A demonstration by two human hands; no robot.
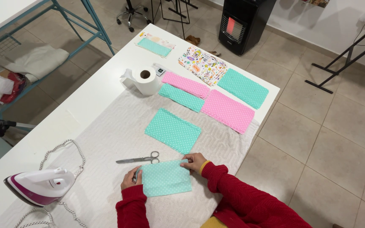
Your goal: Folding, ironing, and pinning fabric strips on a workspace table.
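**A:** You've got the mint dotted fabric piece [165, 178] lying flat on the white padded cover [119, 139] at the near edge of the table [106, 74]. Your left hand [130, 178] pinches its left edge, grip closed on the cloth, and your right hand [194, 161] presses down on the top right corner, fingers together on the fabric.

**B:** So how should I handle it from here?

**A:** I'd judge this is a smoothing or squaring-up step. Keep both hands on opposite edges as they are and draw the cloth gently taut, so no wrinkle sits in the middle. Don't lift one side higher than the other; the piece looks a little skewed against the table edge.

**B:** Anything close by I should mind?

**A:** The scissors [139, 159] lie just beyond the piece's far edge, near your right hand, blades pointing left. Keep your fingers from sliding onto them. The iron [41, 185] rests well to your left with its braided cord [64, 147] looping nearby; I can't tell whether it's hot, so treat it as if it were.

**B:** And the other pieces?

**A:** A second mint piece [173, 131] sits just past the scissors, with pink pieces [227, 110] and a paper roll [145, 80] farther off. They are apart from your work; leave them be.
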